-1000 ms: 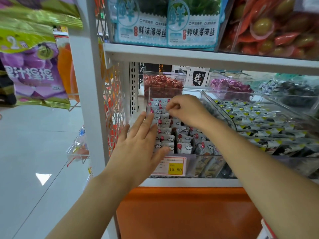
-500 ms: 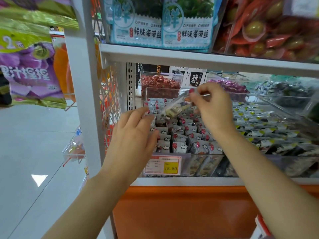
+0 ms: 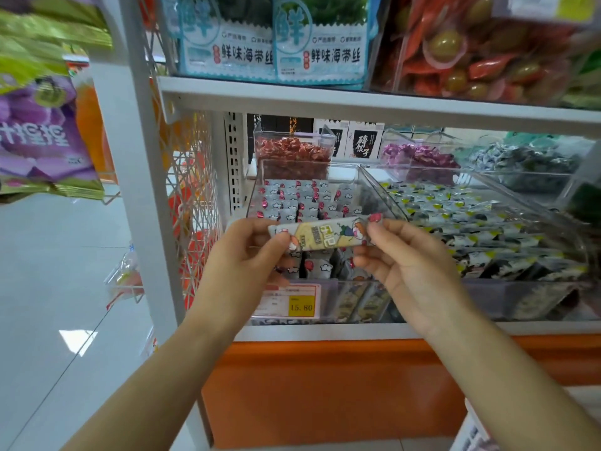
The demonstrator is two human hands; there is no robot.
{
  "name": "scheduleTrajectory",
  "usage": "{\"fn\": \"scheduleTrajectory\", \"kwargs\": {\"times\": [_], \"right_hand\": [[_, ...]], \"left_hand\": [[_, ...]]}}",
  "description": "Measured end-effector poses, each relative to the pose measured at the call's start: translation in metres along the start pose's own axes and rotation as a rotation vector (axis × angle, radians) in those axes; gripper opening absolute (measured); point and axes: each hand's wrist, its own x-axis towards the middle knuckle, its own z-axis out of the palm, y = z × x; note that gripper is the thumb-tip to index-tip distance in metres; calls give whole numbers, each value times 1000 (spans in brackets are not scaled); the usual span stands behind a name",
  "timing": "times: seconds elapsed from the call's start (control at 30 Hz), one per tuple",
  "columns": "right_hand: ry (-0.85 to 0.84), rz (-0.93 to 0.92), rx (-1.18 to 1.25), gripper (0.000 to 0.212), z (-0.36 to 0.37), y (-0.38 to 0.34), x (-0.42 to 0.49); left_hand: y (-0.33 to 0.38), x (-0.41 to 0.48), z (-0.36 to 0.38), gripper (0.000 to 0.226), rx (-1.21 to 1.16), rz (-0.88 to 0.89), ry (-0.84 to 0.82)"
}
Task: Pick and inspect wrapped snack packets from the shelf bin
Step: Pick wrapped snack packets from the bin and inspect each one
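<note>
A long wrapped snack packet [image 3: 325, 236], pale yellow with cartoon print, is held level in front of the shelf. My left hand [image 3: 247, 258] pinches its left end and my right hand [image 3: 409, 265] pinches its right end. Right behind it stands the clear plastic bin [image 3: 344, 301] on the middle shelf, filled with several rows of grey-and-red packets [image 3: 292, 200] of the same kind. A yellow price tag [image 3: 300, 305] reading 15.80 is stuck on the bin's front wall.
A second clear bin [image 3: 533, 297] of black-and-yellow packets stands to the right. Smaller bins of red [image 3: 292, 154] and purple [image 3: 419, 157] candies are behind. The upper shelf board [image 3: 357, 99] carries seaweed bags. A white upright post [image 3: 143, 177] and hanging purple bags [image 3: 39, 138] are left.
My right hand lifted a packet out of the bin and brought it toward me. My left hand rose from the bin's side and took the packet's other end.
</note>
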Motion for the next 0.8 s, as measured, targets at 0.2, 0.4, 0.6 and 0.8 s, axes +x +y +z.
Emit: {"fn": "scheduleTrajectory", "kwargs": {"times": [0.2, 0.4, 0.6, 0.8], "right_hand": [[4, 131, 34, 6, -5, -1, -3], [-19, 218, 155, 6, -6, -2, -3], [-60, 313, 339, 6, -4, -2, 1], [-71, 330, 425, 8, -4, -2, 2]], "left_hand": [[0, 3, -1, 16, -180, -115, 15], [1, 4, -6, 23, -538, -243, -96], [1, 8, -9, 21, -682, -284, -105], [1, 7, -8, 32, -724, -257, -126]]}}
